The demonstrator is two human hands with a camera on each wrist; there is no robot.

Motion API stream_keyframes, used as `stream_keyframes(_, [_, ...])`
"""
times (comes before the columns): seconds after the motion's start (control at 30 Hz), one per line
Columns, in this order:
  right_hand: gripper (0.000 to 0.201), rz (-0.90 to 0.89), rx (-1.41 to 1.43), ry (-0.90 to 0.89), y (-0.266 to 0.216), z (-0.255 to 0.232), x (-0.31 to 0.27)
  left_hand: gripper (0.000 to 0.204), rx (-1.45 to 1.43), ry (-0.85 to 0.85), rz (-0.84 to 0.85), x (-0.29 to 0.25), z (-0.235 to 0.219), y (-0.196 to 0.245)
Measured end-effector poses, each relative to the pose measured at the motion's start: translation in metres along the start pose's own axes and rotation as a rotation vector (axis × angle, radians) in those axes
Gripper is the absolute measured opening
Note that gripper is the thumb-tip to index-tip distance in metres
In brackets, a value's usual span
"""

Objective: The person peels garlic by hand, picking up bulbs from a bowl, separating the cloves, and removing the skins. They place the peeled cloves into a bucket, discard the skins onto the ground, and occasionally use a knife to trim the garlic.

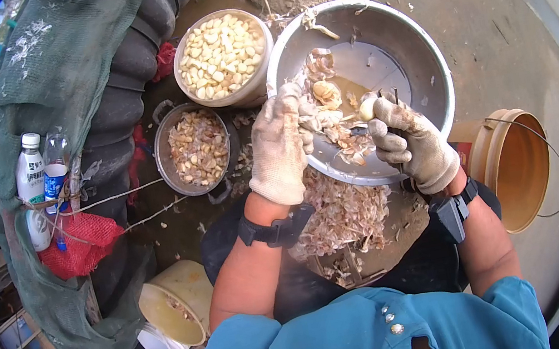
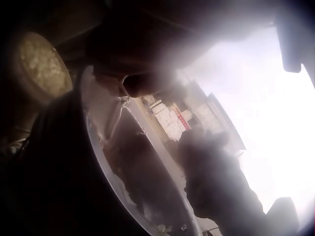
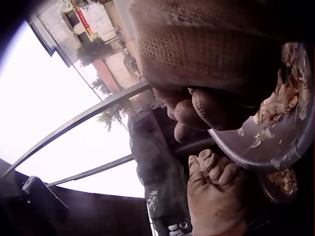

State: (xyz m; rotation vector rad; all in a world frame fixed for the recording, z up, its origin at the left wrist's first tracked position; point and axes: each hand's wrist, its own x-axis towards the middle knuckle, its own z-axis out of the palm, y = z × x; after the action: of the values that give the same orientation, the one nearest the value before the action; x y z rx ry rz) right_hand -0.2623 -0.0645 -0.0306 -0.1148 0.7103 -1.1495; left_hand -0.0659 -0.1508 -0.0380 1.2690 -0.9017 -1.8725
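Note:
Both hands wear soiled, light knit gloves over a wide metal basin. My right hand pinches a pale garlic clove between thumb and forefinger, its other fingers curled in. A thin dark tip shows above that thumb. At the basin's left rim is my left hand, its fingers curled inward, as the right wrist view also shows of the left hand; no thing shows in it and its palm is hidden. Between the hands, inside the basin, lie a garlic bulb and loose garlic skins.
A tub of peeled cloves stands left of the basin, beside a pot of cloves. Skins pile up below the basin. A tan bucket lies at right; a pale bucket is at lower left. Bottles hang on green netting.

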Motion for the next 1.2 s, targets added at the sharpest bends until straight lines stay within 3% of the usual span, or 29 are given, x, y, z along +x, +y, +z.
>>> stream_keyframes(0.23, [0.018,-0.203,-0.329,0.272,-0.024,0.003,-0.022,0.025,0.013,0.0,0.136,-0.001,-0.01,0.015])
stream_keyframes(0.43, [0.024,-0.441,-0.682,0.66,-0.057,0.014,-0.081,0.017,0.229,0.015,0.222,0.013,-0.027,0.013])
stream_keyframes(0.5, [0.026,-0.503,-0.868,0.82,-0.067,-0.012,-0.111,0.016,0.539,0.089,0.543,0.021,-0.036,0.002])
stream_keyframes(0.53, [0.026,-0.483,-0.939,0.942,-0.071,-0.024,-0.126,0.016,0.534,0.087,0.543,0.017,-0.038,0.007])
stream_keyframes(0.57, [0.026,-0.462,-1.009,1.062,-0.074,-0.039,-0.142,0.014,0.71,0.096,0.566,0.011,-0.039,0.014])
stream_keyframes(0.6, [0.026,-0.405,-1.139,1.169,-0.079,-0.072,-0.16,0.013,0.885,0.105,0.585,0.008,-0.041,0.019])
stream_keyframes(0.63, [0.025,-0.344,-1.268,1.275,-0.081,-0.105,-0.175,0.013,0.881,0.104,0.586,0.008,-0.044,0.019])
stream_keyframes(0.67, [0.025,-0.346,-1.27,1.278,-0.08,-0.122,-0.187,0.015,0.886,0.119,0.504,0.008,-0.047,0.019])
stream_keyframes(0.73, [0.023,-0.062,-1.588,1.455,-0.077,-0.13,-0.198,0.018,0.889,0.131,0.423,0.007,-0.048,0.02])
stream_keyframes(0.77, [0.023,-0.063,-1.589,1.456,-0.076,-0.136,-0.198,0.016,0.941,0.108,0.404,0.006,-0.049,0.021])
stream_keyframes(0.83, [0.022,-0.147,-1.358,1.228,-0.072,-0.11,-0.175,0.016,0.992,0.087,0.388,0.006,-0.053,0.021])
stream_keyframes(0.9, [0.023,-0.154,-1.289,1.119,-0.066,-0.063,-0.137,0.018,1.46,0.027,0.779,0.012,-0.064,0.015])
stream_keyframes(0.93, [0.024,-0.155,-1.295,1.059,-0.063,-0.044,-0.119,0.018,1.46,0.032,0.779,0.01,-0.061,0.018])
stream_keyframes(1.0, [0.023,-0.117,-1.328,0.877,-0.055,-0.008,-0.078,0.019,1.295,0.148,0.513,0.003,-0.051,0.025])
stream_keyframes(1.1, [0.023,-0.103,-1.321,0.611,-0.033,0.022,-0.02,0.015,1.381,0.183,0.591,0.002,-0.049,0.026])
stream_keyframes(1.13, [0.024,-0.099,-1.384,0.507,-0.026,0.023,-0.001,0.016,1.452,0.139,0.72,0.011,-0.06,0.016])
stream_keyframes(1.17, [0.029,-0.155,-1.387,0.437,-0.014,0.009,0.022,0.016,1.452,0.145,0.719,0.009,-0.057,0.021])
stream_keyframes(1.2, [0.032,-0.089,-1.476,0.411,-0.01,0.024,0.036,0.019,1.331,0.198,0.629,0.002,-0.048,0.029])
